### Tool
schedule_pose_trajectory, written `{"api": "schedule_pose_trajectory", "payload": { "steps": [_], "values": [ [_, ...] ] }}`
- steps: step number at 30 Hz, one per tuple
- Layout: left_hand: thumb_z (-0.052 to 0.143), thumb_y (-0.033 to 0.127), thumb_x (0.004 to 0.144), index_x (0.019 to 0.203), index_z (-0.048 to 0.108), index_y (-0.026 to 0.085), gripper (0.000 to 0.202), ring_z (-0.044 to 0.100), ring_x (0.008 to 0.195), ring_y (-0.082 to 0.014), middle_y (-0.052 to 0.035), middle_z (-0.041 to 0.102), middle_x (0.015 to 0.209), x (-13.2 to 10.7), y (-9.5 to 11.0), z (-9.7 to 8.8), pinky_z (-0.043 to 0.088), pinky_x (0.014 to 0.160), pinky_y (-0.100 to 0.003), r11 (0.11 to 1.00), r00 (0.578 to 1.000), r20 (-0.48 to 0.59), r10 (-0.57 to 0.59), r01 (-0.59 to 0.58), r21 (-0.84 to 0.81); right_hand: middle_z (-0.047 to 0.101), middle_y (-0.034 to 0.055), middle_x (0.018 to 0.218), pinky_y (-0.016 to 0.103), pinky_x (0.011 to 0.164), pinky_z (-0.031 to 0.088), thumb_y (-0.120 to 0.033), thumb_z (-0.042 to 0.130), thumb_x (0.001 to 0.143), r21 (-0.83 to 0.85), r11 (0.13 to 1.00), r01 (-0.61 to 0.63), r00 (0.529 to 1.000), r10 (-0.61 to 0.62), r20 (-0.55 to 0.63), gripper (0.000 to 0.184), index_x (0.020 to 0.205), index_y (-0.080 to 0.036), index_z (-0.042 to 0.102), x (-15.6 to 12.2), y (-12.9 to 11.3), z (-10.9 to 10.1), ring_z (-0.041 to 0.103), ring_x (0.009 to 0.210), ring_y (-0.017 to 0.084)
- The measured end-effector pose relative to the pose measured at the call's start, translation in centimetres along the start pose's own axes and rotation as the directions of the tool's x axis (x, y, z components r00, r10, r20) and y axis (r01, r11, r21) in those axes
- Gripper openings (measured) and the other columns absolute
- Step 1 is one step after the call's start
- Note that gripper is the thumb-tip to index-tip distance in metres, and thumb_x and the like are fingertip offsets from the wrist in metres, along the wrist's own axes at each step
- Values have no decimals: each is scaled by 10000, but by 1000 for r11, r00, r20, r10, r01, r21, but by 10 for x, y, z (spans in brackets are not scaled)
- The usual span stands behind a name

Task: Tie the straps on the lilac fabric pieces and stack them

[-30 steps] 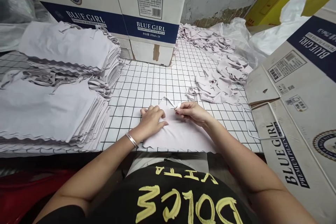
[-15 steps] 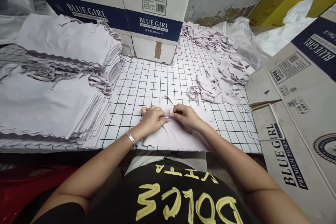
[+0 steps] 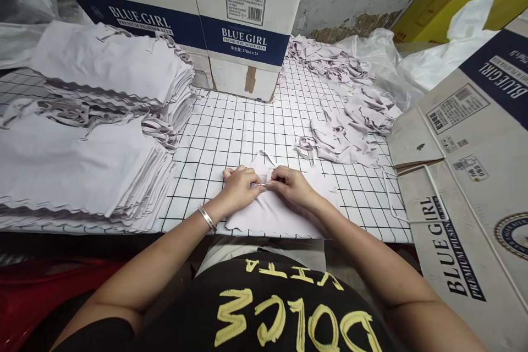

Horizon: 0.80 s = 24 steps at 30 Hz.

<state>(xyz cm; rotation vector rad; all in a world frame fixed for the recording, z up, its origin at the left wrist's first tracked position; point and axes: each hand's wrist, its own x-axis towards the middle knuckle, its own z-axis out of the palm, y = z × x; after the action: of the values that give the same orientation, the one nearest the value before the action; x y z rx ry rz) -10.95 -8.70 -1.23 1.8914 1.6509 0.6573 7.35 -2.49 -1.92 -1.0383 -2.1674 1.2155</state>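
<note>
A pale lilac fabric piece [image 3: 276, 214] lies flat at the near edge of the checked table [image 3: 231, 132]. My left hand [image 3: 239, 187], with a silver bangle on its wrist, rests on the cloth with fingers curled and pinches its top edge. My right hand [image 3: 291, 184] meets it fingertip to fingertip, also pinched on that top edge, where a thin cord loop [image 3: 266, 157] sticks out. Both hands are closed on the cloth.
Tall stacks of folded pale fabric [image 3: 91, 137] fill the left side. A loose heap of the same pieces [image 3: 346, 121] lies at the right rear. Blue Girl beer cartons stand at the back [image 3: 231, 22] and at the right [image 3: 474, 176]. Clear plastic sheeting [image 3: 383, 55] lies behind.
My right hand moved left to meet my left hand at the cloth's top edge. Since half a second ago the hands have barely shifted.
</note>
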Motion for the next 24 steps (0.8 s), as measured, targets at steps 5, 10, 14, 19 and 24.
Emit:
{"api": "schedule_pose_trajectory", "payload": {
  "steps": [5, 10, 14, 19, 24],
  "values": [
    [655, 348, 829, 711, 656, 195, 193, 517, 925, -227, -8, 670, 821, 0, 1, -1, 236, 842, -433, 1000, 1000, 15, -14, 14, 3, 546, 16, 751, 292, 675, 386, -268, 626, 796, -8, 1000, -1, 999, 1, -39, 139, 694, -197, 562, 0, -1, -1, 503, 717, 156],
    [629, 368, 844, 719, 655, 197, 214, 518, 916, -222, -7, 660, 804, -1, 1, -2, 247, 843, -431, 1000, 1000, 6, 12, -12, -1, 558, 18, 759, 302, 695, 401, -252, 623, 798, -34, 999, 2, 1000, -2, -6, 126, 697, -199, 569, 0, 0, -3, 514, 729, 160],
    [629, 363, 842, 715, 649, 196, 210, 518, 911, -218, -6, 659, 807, -1, 2, -2, 255, 843, -429, 1000, 1000, 11, 14, -14, 0, 550, 16, 749, 304, 693, 401, -260, 623, 796, -18, 1000, 11, 1000, -11, -16, 129, 697, -199, 568, -2, 0, 1, 512, 726, 161],
    [627, 372, 838, 659, 601, 179, 264, 526, 899, -219, -9, 657, 788, 2, 1, 3, 258, 840, -423, 1000, 1000, 13, 10, -10, -2, 547, 9, 733, 298, 665, 397, -278, 649, 784, 61, 998, -3, 995, 9, -95, 150, 695, -203, 555, 0, 0, 17, 502, 699, 156],
    [583, 533, 829, 625, 577, 171, 415, 558, 855, -247, -34, 658, 738, 3, -15, -12, 268, 858, -427, 996, 993, 121, 8, -18, 82, 593, 43, 840, 326, 733, 422, -293, 659, 810, -59, 998, 11, 977, -23, -214, 108, 798, -205, 598, -1, -3, 18, 536, 798, 189]
  ]
}}
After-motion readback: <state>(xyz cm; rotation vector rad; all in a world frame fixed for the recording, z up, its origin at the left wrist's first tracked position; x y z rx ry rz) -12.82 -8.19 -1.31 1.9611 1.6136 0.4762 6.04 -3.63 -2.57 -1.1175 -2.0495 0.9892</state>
